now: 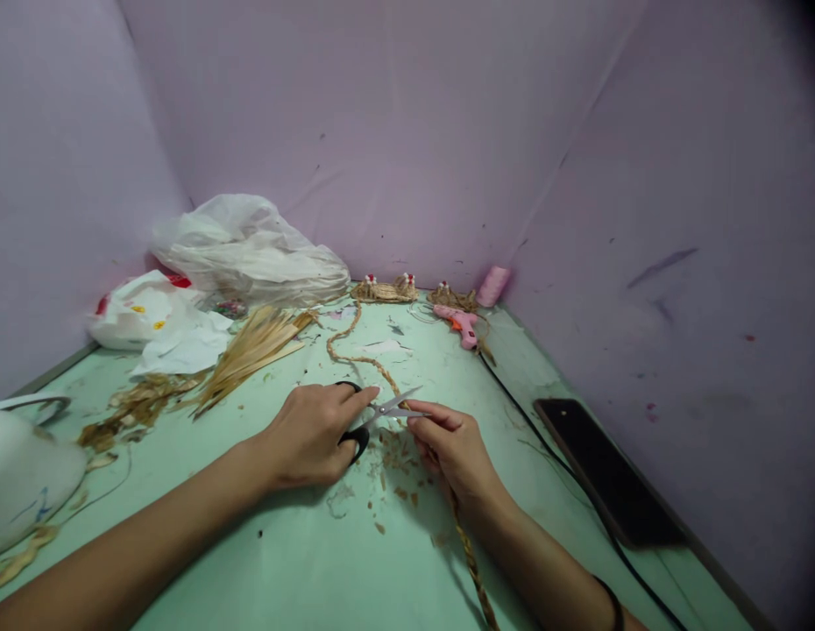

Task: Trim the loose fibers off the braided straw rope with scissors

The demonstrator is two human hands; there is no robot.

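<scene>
My left hand [319, 434] is closed round the black handles of a pair of scissors [383, 410], whose blades are spread and point right. Between thumb and fingers, my right hand [457, 447] pinches a braided straw cord [471, 561]. The scissor blades lie at the cord, close to my right fingertips; whether they touch it I cannot tell. From there the cord winds away over the table toward a woven straw piece [385, 293] with small red and white trims. Trimmed straw bits [398, 460] are scattered below the blades.
At the back left lie a white plastic bag [250, 254] and a bundle of dry straw [250, 355]. A pink glue gun [458, 324] with a black cable [558, 464] and a pink thread spool [493, 287] are at the back right. A dark phone [605, 469] lies by the right wall.
</scene>
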